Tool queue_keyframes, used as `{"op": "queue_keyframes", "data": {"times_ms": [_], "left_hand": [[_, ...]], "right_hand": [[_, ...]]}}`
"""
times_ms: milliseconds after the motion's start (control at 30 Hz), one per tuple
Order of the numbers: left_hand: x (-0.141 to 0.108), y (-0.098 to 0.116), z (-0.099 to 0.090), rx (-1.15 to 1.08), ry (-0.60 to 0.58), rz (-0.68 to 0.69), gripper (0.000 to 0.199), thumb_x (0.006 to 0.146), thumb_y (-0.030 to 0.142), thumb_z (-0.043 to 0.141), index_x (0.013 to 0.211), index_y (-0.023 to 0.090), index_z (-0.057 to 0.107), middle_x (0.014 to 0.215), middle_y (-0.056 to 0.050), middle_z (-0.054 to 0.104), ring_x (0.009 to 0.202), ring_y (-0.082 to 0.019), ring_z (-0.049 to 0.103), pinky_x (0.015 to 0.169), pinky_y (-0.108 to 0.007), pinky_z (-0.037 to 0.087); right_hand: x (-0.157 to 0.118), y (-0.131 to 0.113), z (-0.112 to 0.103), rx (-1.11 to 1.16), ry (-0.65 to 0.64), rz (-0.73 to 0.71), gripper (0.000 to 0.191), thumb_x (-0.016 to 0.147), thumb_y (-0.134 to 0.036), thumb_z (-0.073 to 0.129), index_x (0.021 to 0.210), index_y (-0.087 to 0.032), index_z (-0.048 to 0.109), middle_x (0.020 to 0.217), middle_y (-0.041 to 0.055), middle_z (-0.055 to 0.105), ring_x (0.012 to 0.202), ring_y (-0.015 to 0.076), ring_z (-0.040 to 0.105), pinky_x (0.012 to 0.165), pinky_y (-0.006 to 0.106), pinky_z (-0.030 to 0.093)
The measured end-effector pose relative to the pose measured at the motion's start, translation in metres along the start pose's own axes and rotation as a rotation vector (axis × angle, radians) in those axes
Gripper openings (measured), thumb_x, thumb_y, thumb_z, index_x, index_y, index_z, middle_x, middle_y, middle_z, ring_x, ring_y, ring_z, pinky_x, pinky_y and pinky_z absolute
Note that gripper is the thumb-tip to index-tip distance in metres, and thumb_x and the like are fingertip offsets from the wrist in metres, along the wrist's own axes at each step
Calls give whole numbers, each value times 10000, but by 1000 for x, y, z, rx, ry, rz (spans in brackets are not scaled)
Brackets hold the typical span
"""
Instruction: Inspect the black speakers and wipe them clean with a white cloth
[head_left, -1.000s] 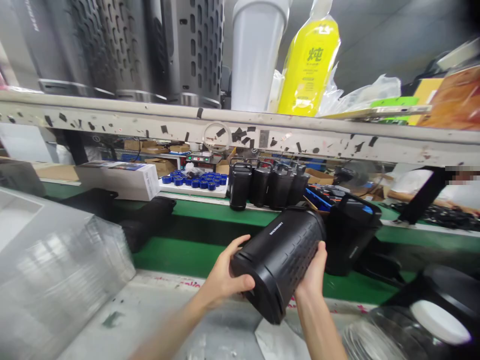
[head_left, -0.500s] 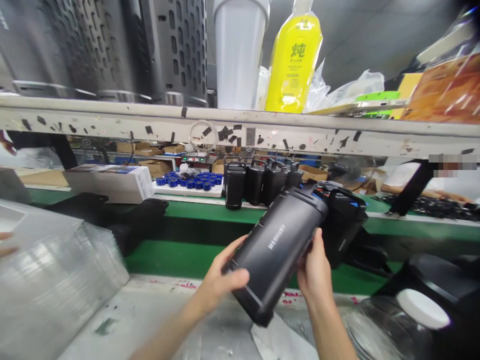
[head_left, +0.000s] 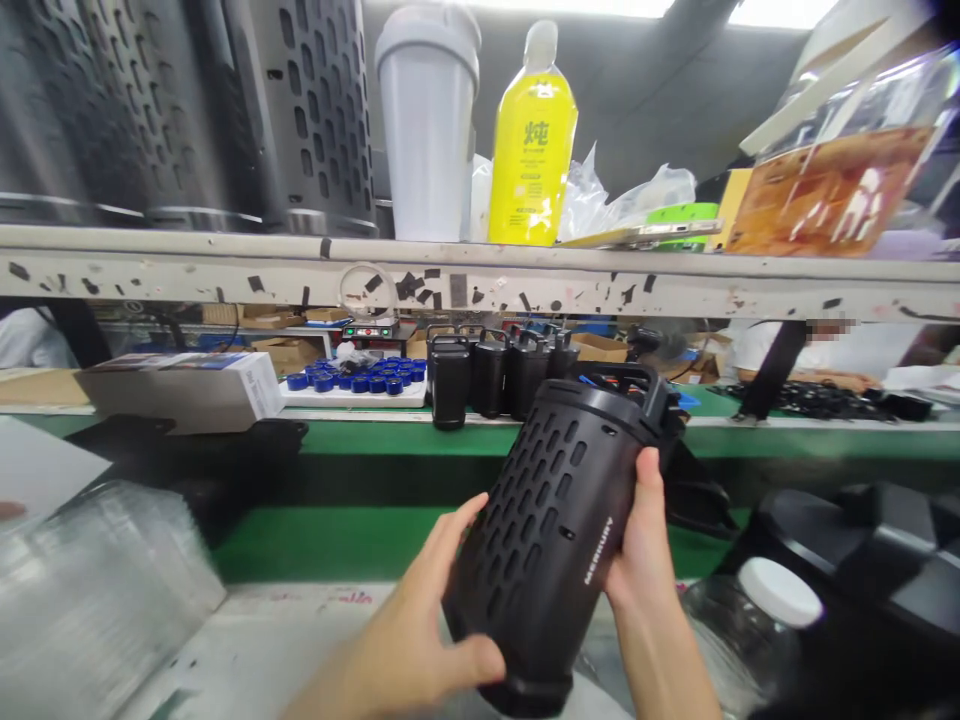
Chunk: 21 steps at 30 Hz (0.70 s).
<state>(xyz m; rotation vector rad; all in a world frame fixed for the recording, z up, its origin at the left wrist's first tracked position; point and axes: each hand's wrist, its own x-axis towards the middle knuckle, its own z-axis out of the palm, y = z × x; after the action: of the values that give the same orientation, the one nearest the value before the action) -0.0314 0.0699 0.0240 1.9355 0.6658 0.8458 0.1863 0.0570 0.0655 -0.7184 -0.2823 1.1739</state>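
Long grey-white shelf [head_left: 480, 285] spans the view, speckled with black tape scraps. On it, from left: tall dark perforated cylinder housings [head_left: 300, 110], a white tumbler [head_left: 427, 125], a yellow bottle [head_left: 532, 145] with a Chinese character on the label, crumpled clear bags, an orange-brown printed pack [head_left: 825, 190]. Below runs a green conveyor belt [head_left: 360, 440], the near table [head_left: 285, 640] pale and scuffed, red writing on its edge unreadable. A stack of clear plastic trays [head_left: 97, 590] lies at left. A white carton [head_left: 180, 390] sits behind the belt, label text too small to read.

Black cylindrical speaker [head_left: 559, 540] is held in mid-air over the table's near edge, tilted with its top leaning right and away. Matte black shell, rows of oval perforations on the facing side, a carry handle at the upper end, white lettering "MERCURY" running lengthwise near the right side. Left hand [head_left: 420, 640] cups the lower left side, fingers spread wide along the shell, thumb under the bottom rim. Right hand [head_left: 637, 555] grips the right side, thumb up along the shell.

A row of small black speakers [head_left: 495, 375] stands beyond the belt; blue caps [head_left: 352, 378] on a white tray beside them. A white-lidded clear jar [head_left: 750, 610] lies at lower right.
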Motion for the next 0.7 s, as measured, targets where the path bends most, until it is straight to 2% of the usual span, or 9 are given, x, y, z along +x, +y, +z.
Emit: {"op": "queue_keyframes", "data": {"times_ms": [67,133,200,267,333,467,533,600,700], "left_hand": [[4,-10,-7,-130,-16,-4,1043,693,860,579,1515,282,300,1487,-168,437,1382,-411,411,1174,-574,293],[7,-16,-9,-382,-106,7,1064,696,817,636,1536,286,254,1464,-161,482,1370,-405,445,1181,-569,282],[7,-16,-6,-661,-247,3,1041,747,688,693,1568,311,175,1545,-116,429,1439,-376,391,1225,-525,234],[6,-11,0,-758,-289,-4,978,809,520,707,1579,336,132,1625,-52,327,1507,-318,296,1258,-457,194],[5,-4,6,-644,-153,1,1001,817,425,732,1581,355,90,1646,-28,285,1518,-293,278,1263,-438,198],[1,4,10,-35,156,-35,1052,724,347,786,1573,371,165,1548,-78,436,1413,-372,431,1208,-564,289],[-3,4,12,258,205,1,1090,652,315,815,1555,411,212,1516,-95,455,1371,-432,453,1151,-626,344],[-6,1,16,421,205,86,1101,617,354,838,1536,453,239,1538,-110,415,1367,-491,432,1100,-680,367],[-2,-7,23,406,214,83,1052,635,361,818,1536,415,276,1531,-141,412,1375,-497,417,1102,-699,339]], "right_hand": [[-3,5,2,-19,-43,28,699,490,-779,801,840,-175,778,880,139,743,957,400,695,886,531,572],[-3,13,5,-34,-86,49,784,412,-816,814,871,-181,782,921,139,743,992,407,684,890,529,570],[0,22,6,-56,-113,59,841,438,-869,769,926,-185,783,960,137,743,1035,401,672,900,518,566],[7,30,4,-83,-108,46,841,500,-901,715,947,-192,781,973,127,744,1062,384,666,910,494,564],[14,37,0,-107,-86,20,792,561,-893,697,937,-201,783,979,115,746,1069,365,667,924,471,559],[18,47,-4,-76,-93,-51,817,563,-939,647,925,-221,790,1015,108,743,1125,354,644,966,471,537],[15,48,-6,-35,-77,-115,805,494,-955,661,884,-263,788,1029,76,744,1168,342,622,994,460,521],[13,47,-8,-9,-43,-192,796,395,-960,688,857,-317,772,1067,19,740,1221,318,589,1022,430,503],[18,45,-12,-45,-46,-229,835,368,-987,649,863,-322,753,1110,1,730,1282,301,542,1025,411,500]]}}
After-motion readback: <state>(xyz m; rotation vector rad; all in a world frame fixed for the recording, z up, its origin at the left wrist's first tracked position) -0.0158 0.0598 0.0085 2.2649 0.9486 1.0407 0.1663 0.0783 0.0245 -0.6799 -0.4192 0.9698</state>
